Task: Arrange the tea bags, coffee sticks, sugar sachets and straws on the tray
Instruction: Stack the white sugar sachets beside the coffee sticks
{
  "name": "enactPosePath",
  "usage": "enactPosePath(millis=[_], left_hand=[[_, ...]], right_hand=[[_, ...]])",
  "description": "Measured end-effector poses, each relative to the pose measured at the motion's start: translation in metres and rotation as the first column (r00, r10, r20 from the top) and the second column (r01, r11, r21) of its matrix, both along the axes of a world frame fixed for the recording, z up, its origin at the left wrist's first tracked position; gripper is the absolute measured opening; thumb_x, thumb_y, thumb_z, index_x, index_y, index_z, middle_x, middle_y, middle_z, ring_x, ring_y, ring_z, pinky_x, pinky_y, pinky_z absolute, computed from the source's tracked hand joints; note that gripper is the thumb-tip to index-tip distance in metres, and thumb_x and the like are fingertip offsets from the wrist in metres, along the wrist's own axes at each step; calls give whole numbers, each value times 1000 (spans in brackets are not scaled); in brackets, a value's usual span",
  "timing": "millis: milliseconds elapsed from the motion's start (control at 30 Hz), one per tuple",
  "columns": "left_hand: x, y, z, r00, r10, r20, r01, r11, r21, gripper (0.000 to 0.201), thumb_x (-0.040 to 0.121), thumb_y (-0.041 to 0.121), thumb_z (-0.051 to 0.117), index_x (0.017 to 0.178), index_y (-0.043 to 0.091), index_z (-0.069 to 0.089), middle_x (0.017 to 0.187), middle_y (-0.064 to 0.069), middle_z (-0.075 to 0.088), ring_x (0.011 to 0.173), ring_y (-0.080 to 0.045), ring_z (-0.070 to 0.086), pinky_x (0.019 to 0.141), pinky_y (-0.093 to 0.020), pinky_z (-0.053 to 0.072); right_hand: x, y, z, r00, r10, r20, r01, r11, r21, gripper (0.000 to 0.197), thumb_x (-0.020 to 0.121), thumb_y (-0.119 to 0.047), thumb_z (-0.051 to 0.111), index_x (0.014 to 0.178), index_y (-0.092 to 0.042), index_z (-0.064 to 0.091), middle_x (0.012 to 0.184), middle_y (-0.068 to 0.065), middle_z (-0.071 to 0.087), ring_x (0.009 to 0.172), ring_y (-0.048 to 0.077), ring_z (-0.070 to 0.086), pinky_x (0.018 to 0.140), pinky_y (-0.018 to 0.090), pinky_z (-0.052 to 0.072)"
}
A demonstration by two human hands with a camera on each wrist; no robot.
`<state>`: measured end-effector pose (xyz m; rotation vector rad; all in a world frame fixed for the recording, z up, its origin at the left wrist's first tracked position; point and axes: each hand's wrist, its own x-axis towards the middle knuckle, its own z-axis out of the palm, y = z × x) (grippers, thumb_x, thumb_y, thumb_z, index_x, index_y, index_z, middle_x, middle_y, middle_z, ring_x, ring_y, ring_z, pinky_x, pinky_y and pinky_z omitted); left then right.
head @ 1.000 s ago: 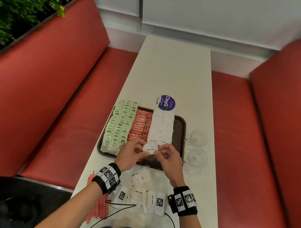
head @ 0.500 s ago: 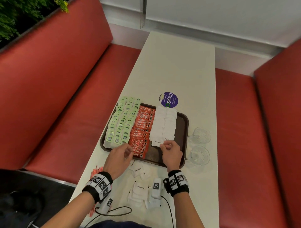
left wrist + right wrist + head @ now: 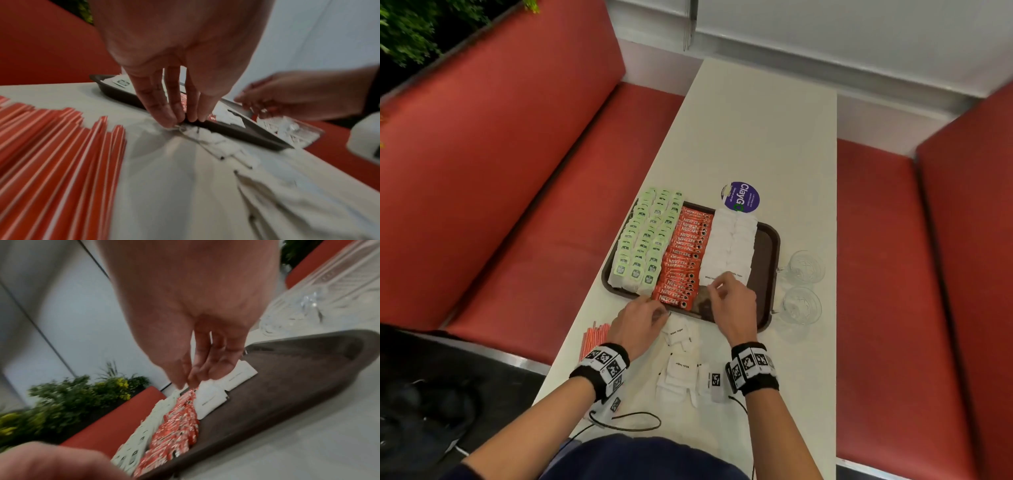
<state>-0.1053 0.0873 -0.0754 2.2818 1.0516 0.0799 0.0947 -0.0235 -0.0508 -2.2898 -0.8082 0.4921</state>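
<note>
Left hand (image 3: 174, 65) fingertips blurred at tray (image 3: 236, 131) edge, straws (image 3: 51, 154) cut off left, right hand (image 3: 185, 313) grasp unclear, glasses (image 3: 308, 305) smeared

The tray (image 3: 768, 246) is dark brown; the tea bags (image 3: 645, 246) are pale green, the coffee sticks (image 3: 683, 260) red-orange (white lettering), the sugar sachets (image 3: 727, 243) white, the straws (image 3: 593, 339) red-and-white striped.
</note>
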Motion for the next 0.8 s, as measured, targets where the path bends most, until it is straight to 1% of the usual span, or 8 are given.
enactPosePath(millis=[133,200,267,367,467,533,667,800], left_hand=[[-7,-16,-10,998,-63,-25,64,997,40,25,102,38,71,116,20,78,119,1,59,109,-20,61,82,-38,57],[-12,-22,-10,997,-65,-29,66,998,20,24,100,41,72,111,21,79,121,1,58,114,-19,56,86,-36,54],[-14,-26,-10,996,-85,-40,85,996,5,22,98,41,76,107,21,78,122,0,57,115,-20,54,90,-36,53],[-8,-33,-6,995,-84,-52,81,995,-50,24,97,29,78,117,19,68,121,-3,59,114,-23,56,92,-38,51],[2,-33,-4,997,-50,-54,42,987,-155,46,95,16,80,134,16,55,112,-4,62,109,-26,60,87,-35,48],[5,-28,-5,997,-60,-50,48,977,-208,55,92,17,83,140,15,56,108,-1,60,101,-21,59,83,-30,45],[1,-21,-3,990,-139,25,141,969,-204,47,86,26,91,128,15,72,98,5,54,83,-12,54,74,-22,39],[-11,-20,12,977,-64,205,128,940,-316,37,85,33,91,116,23,74,113,4,61,102,-9,63,84,-17,49]], right_hand=[[-39,-22,-1,948,318,36,-304,931,-201,20,101,-47,69,104,-28,74,98,-7,74,90,16,71,77,37,61],[-59,-36,-11,926,359,117,-300,888,-348,30,101,-53,67,114,-26,70,115,-1,66,108,23,64,82,40,58],[-75,-45,-17,942,315,120,-249,890,-383,35,102,-53,67,124,-25,63,124,3,59,118,26,56,84,42,55],[-89,-42,-21,969,239,65,-206,923,-324,30,101,-38,73,121,-24,55,120,4,64,114,28,61,83,41,54],[-91,-35,-27,983,184,2,-177,950,-255,40,95,-24,80,122,-24,50,111,4,70,103,28,68,83,43,57],[-87,-34,-29,982,179,-65,-189,959,-210,46,91,-20,83,123,-24,50,102,1,71,96,25,69,82,43,57],[-73,-42,-20,952,199,-234,-203,979,7,54,83,-9,91,117,-27,54,88,-5,68,81,14,68,78,39,61],[-66,-54,4,906,233,-353,-163,963,217,46,81,-12,95,111,-23,62,96,0,72,91,14,70,80,31,63]])
